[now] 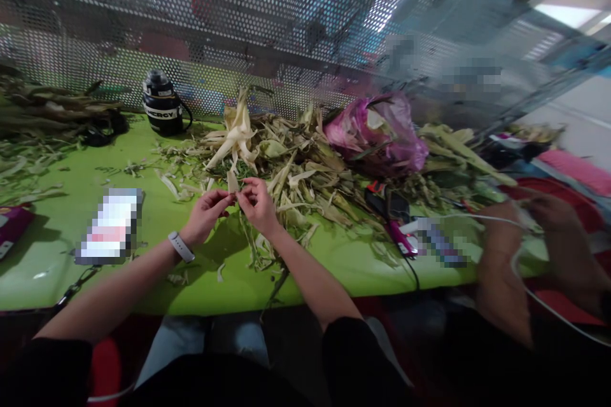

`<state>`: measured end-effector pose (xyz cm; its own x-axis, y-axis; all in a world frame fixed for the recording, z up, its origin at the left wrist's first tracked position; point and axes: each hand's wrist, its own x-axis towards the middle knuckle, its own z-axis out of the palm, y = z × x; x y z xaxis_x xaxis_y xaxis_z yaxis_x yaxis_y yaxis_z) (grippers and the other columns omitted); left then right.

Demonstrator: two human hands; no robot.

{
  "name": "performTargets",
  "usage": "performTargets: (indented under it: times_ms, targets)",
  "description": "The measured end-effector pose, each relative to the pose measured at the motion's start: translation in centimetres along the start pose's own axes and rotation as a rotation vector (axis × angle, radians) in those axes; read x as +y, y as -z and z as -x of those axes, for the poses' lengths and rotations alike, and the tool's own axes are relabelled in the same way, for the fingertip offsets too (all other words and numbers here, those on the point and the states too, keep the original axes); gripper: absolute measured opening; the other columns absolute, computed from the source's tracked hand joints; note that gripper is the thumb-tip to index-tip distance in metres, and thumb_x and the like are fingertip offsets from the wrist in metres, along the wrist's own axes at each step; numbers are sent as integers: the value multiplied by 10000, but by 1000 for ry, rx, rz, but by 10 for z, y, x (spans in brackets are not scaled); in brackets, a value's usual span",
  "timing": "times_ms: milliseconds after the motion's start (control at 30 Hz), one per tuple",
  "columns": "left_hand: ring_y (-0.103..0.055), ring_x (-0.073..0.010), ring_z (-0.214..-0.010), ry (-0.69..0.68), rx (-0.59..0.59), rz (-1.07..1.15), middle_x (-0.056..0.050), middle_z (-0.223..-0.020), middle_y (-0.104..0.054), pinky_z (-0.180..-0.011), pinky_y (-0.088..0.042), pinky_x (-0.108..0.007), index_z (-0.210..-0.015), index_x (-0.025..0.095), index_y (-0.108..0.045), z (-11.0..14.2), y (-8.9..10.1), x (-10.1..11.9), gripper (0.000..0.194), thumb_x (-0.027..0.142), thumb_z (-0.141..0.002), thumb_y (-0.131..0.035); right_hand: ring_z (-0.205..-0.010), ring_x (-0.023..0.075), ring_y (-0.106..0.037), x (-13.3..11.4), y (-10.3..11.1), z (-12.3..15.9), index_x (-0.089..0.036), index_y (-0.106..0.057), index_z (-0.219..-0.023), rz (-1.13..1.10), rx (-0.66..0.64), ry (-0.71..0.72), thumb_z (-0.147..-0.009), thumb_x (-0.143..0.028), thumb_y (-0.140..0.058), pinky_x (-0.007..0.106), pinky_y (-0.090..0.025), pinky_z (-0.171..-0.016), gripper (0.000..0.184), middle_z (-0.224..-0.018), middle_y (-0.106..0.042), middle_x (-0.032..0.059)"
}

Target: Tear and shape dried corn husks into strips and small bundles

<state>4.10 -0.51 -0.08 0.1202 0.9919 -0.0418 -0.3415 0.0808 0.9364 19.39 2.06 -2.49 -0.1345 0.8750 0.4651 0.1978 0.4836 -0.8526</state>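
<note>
Between my fingertips stands a small pale piece of corn husk, held upright above the green table. My left hand, with a white band on its wrist, pinches the husk from the left. From the other side my right hand pinches its lower edge with thumb and fingers. Just behind both hands, a bundle of pale peeled husk leaves rises from a heap of dry corn husks. Husk shreds lie below and around my hands.
A dark bottle stands at the back left, near a perforated metal screen. On the left lies a phone. A pink plastic bag sits behind the heap. A co-worker's hands are at the right, beside a white cable.
</note>
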Motion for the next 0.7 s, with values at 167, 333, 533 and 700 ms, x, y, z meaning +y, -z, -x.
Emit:
performTargets:
  times_ms: [167,333,533,700]
  targets:
    - [-590,-100,-627,4,-7,-13,-11,-716,-664,-546,-425,-196,-815,143,-684,-2,1,-3,261,332,-679,-802,-580,85,-529,2,1,-1,-181,-433,-1237,0,-13,20,-871,-298,-556,205,-440,-548,403,-744,-561,-41]
    - [-638,-110,-696,81,9,109,-30,-785,-693,-598,-463,-194,-834,128,-678,-4,3,1,259,261,-658,-816,-560,82,-505,-3,6,-1,-183,-553,-1116,134,-39,99,-889,-307,-551,210,-435,-553,259,-729,-560,-31]
    - [-595,-65,-604,223,-3,291,-26,-727,-674,-527,-460,-147,-806,115,-659,-6,6,8,133,143,-716,-754,-722,132,-575,-12,18,-8,-213,-646,-992,228,-71,320,-915,-340,-571,256,-483,-664,166,-835,-621,30]
    - [-567,-46,-577,247,-72,330,-26,-723,-662,-502,-455,-122,-828,106,-667,-7,7,3,114,142,-747,-739,-825,154,-606,-7,17,-9,-216,-652,-938,264,-77,423,-940,-299,-537,281,-496,-754,142,-864,-646,49]
